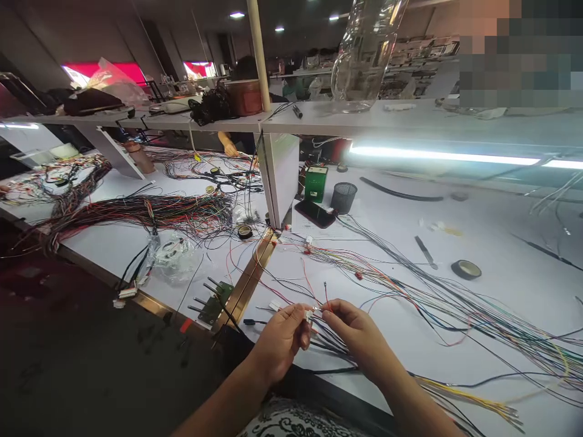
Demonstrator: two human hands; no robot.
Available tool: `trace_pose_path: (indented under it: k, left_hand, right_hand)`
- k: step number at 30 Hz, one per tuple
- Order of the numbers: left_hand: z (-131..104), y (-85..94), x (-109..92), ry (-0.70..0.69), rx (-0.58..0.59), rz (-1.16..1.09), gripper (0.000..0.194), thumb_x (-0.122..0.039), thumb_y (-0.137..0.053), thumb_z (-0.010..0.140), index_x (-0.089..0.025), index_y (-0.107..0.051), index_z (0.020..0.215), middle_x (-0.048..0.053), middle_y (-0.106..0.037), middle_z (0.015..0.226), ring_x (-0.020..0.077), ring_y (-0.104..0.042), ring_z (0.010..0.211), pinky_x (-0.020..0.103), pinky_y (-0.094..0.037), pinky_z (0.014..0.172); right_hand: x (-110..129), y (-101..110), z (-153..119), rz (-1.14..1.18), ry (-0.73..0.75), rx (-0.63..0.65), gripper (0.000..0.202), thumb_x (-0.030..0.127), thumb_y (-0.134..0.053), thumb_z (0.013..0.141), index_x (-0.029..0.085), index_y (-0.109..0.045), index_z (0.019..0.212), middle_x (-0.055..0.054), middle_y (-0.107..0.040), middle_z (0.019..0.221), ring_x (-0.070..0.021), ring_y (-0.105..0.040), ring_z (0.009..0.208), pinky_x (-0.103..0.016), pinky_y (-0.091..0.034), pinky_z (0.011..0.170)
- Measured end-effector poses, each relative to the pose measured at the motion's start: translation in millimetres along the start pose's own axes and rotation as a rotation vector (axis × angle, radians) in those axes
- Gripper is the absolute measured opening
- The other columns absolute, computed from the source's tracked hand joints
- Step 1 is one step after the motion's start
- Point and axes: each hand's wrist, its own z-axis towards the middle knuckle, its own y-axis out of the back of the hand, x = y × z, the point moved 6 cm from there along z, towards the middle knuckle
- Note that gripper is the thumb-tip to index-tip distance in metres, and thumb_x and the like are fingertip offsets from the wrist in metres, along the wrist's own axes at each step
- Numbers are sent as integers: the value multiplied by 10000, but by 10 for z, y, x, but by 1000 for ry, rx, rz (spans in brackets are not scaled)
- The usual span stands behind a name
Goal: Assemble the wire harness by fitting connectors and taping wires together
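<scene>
Near the table's front edge, my left hand (283, 341) pinches a small white connector (308, 315) between thumb and fingers. Just to its right, my right hand (350, 325) is closed on a thin wire whose metal end points at the connector. Whether that end is inside the connector I cannot make out. A red wire (327, 295) with a metal terminal at its tip stands up by my right fingers. Dark cables with plugs lie under and around both hands, and a black plug (249, 322) shows to the left.
A long wire bundle (410, 291) stretches across the table to the right. Black tape (466, 269), tweezers (426, 252), a phone (315, 213), a mesh cup (343, 198) and a green box (316, 184) lie beyond. Left, past a divider (285, 173), are more wires (150, 212) and another person's hand (231, 149).
</scene>
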Motion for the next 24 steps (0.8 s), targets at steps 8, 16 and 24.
trace_pose_path:
  k: [8,16,24]
  left_hand:
    - [42,-20,13,13,13,-1,287,-409,-643,830,-123,-615,837,-31,-531,614,30,-421,432,188,-270,469]
    - [44,5,52,27,-10,-48,284,-400,-662,818,-129,-607,883,-37,-511,595,29,-408,440,179,-266,477]
    - [34,-14,59,14,10,-52,298,-418,-646,826,-129,-601,882,-44,-486,585,28,-379,429,188,-235,462]
  right_hand:
    - [-36,-36,24,-122,62,44,260,443,-533,849,198,-621,854,-7,-636,775,-155,-551,722,-256,-420,648]
    - [31,-69,4,-309,120,23,200,377,-475,870,210,-573,817,25,-577,661,-125,-478,589,-238,-375,551]
    - [-32,-52,-15,-440,158,-65,135,326,-471,848,220,-544,808,41,-548,634,-120,-455,558,-233,-358,530]
